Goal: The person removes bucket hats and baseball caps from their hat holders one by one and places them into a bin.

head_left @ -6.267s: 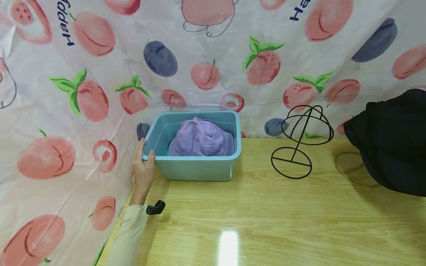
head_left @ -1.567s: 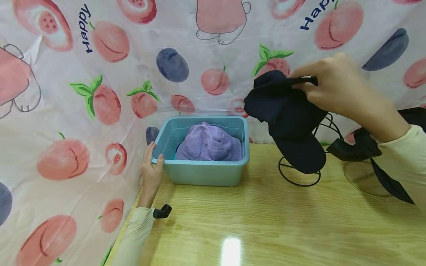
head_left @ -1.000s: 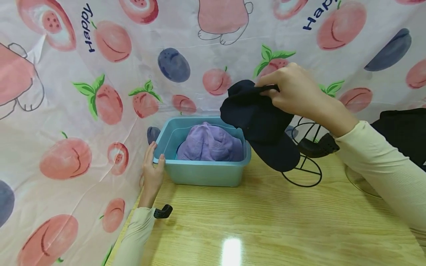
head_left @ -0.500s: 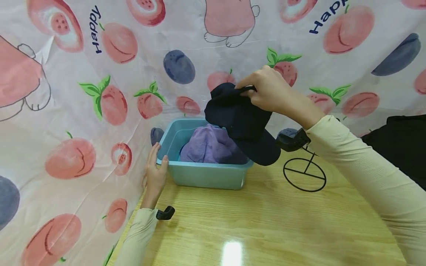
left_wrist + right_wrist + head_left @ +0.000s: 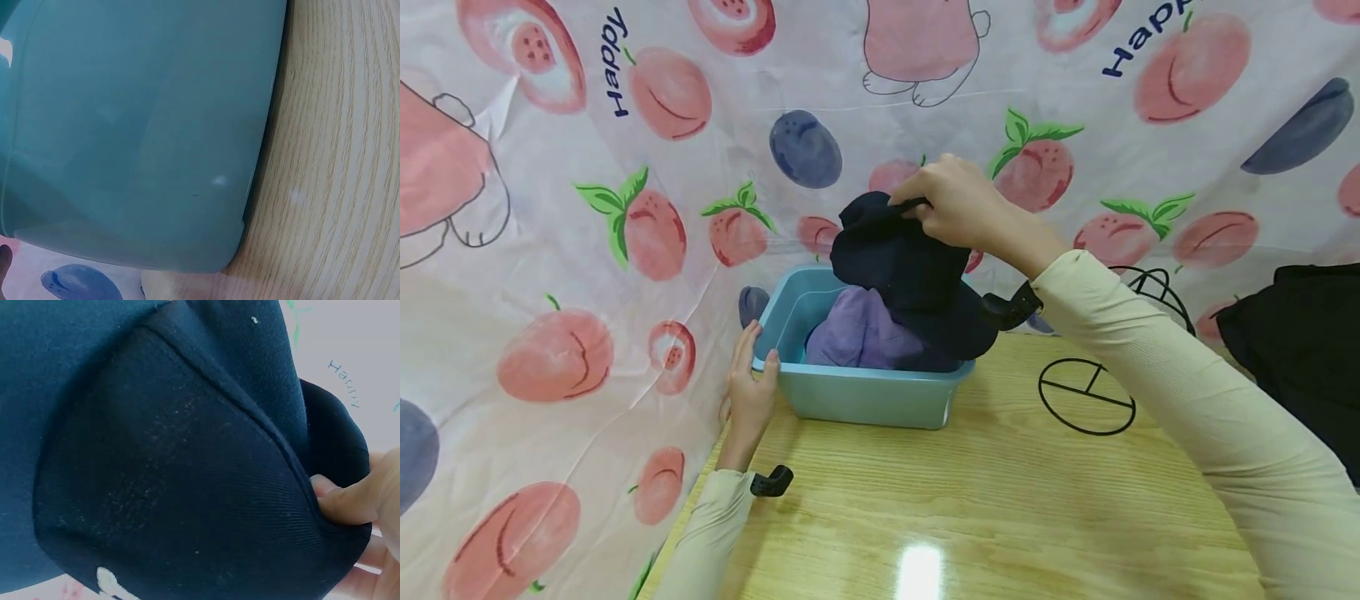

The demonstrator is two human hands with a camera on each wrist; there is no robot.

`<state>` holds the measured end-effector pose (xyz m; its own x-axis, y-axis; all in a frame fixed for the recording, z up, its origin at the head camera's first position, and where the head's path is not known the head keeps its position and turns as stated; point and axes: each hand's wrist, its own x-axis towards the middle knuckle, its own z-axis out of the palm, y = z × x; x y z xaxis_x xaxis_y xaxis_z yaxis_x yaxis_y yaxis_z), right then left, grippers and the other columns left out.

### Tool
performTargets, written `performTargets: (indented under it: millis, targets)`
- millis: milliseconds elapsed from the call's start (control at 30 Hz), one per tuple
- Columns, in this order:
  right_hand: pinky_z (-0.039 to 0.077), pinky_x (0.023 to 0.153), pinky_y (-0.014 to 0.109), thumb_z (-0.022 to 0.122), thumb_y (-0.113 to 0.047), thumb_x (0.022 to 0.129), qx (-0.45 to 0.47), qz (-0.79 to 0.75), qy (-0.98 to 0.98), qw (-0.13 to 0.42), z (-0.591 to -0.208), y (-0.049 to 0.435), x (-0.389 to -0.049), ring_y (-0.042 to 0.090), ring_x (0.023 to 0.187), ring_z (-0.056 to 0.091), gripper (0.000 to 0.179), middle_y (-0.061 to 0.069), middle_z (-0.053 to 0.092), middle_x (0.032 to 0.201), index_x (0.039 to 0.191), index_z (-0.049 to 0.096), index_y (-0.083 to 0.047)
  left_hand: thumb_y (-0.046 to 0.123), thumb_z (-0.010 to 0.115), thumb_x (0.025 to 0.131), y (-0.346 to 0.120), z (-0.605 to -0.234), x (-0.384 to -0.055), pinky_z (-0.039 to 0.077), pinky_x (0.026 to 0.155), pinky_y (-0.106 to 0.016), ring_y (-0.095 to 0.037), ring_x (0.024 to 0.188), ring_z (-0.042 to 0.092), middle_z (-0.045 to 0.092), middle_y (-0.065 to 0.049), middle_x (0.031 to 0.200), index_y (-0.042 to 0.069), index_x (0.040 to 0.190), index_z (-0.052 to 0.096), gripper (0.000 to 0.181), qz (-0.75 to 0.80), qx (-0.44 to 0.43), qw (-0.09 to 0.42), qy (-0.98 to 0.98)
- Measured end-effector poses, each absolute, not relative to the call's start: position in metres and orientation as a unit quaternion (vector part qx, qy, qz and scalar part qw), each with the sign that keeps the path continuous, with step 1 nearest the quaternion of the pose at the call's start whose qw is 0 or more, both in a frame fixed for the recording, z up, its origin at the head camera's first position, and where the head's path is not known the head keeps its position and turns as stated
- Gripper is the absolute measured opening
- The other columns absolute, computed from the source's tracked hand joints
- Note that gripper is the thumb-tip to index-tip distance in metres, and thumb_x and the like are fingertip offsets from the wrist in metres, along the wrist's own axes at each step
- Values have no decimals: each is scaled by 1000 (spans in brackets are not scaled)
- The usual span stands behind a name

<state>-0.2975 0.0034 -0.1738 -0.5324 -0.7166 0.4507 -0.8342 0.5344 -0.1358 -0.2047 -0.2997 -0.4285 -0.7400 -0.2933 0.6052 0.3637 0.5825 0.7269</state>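
Note:
A black cap with a curved brim hangs from my right hand, pinched at its upper edge between thumb and fingers. It overlaps the right part of a light blue plastic bin. Inside the bin lies a purple cap, its right side hidden by the black one. My left hand rests at the bin's front left corner, fingers fairly straight along the side and thumb at the front. The right wrist view shows the black cap close up, my thumb pressing its fabric.
A black wire hat stand stands right of the bin, partly behind my right sleeve. Farther right is a black cloth item. Behind and to the left hangs a fruit-print cloth. Everything stands on a wooden table.
From the right, my right hand has carried the black cap leftward, lately also a little lower, over the bin. My left hand has stayed at the bin's corner.

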Motion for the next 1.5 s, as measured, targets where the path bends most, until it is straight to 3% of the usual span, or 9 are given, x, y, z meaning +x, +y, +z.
performTargets:
  millis: [367,600,833,933,1100,1167,1333,1500]
  targets:
    - [49,86,42,52,3,88,472,161,-851,166,-190,-27,-305,30,97,63,30,10,71,101,106,74,-8,22,52,93,-301,-428,-205,29,106,-51,-19,135,33,39,-3,147,7,139,46,49,-450,-17,355,-819]
    - [52,75,42,50,4,86,496,149,-834,193,-207,-41,-309,31,86,64,35,7,72,95,105,75,-12,24,52,93,-301,-431,-203,30,105,-53,-19,135,33,39,-5,147,8,140,46,49,-451,-16,355,-819]
    - [48,58,39,44,9,85,532,124,-810,214,-232,-51,-314,29,71,61,39,7,70,84,98,74,-12,12,55,90,-299,-429,-203,28,107,-51,-24,134,35,42,-11,144,2,137,48,48,-447,-33,378,-810]
    - [48,60,40,46,9,85,534,102,-813,210,-245,-55,-317,29,74,62,37,7,69,85,99,74,-12,8,54,90,-296,-424,-202,26,107,-52,-27,134,35,42,-13,144,-1,136,48,47,-450,-31,377,-809]
    - [51,77,41,61,-5,89,519,140,-831,147,-265,-55,-317,27,90,64,23,6,70,102,109,71,-11,2,51,89,-281,-407,-192,24,107,-54,-37,132,35,41,-23,141,-11,132,46,45,-456,-33,374,-807]
    - [49,85,40,64,-14,89,512,169,-835,107,-270,-53,-315,25,98,63,27,5,68,112,116,68,-11,1,50,89,-278,-404,-190,25,107,-54,-38,131,35,41,-25,140,-13,131,46,45,-455,-33,374,-807]
    - [40,99,40,65,-21,90,509,187,-840,28,-275,-46,-309,22,113,56,43,6,59,128,131,58,-11,4,54,89,-288,-421,-200,27,106,-55,-33,132,36,42,-19,142,-7,133,48,46,-449,-26,381,-808]
    - [40,99,39,65,-15,89,505,181,-843,-22,-281,-41,-308,24,116,52,55,7,49,139,141,47,-13,12,55,91,-296,-431,-206,27,107,-53,-25,133,36,43,-10,144,1,136,49,46,-448,-28,382,-808]
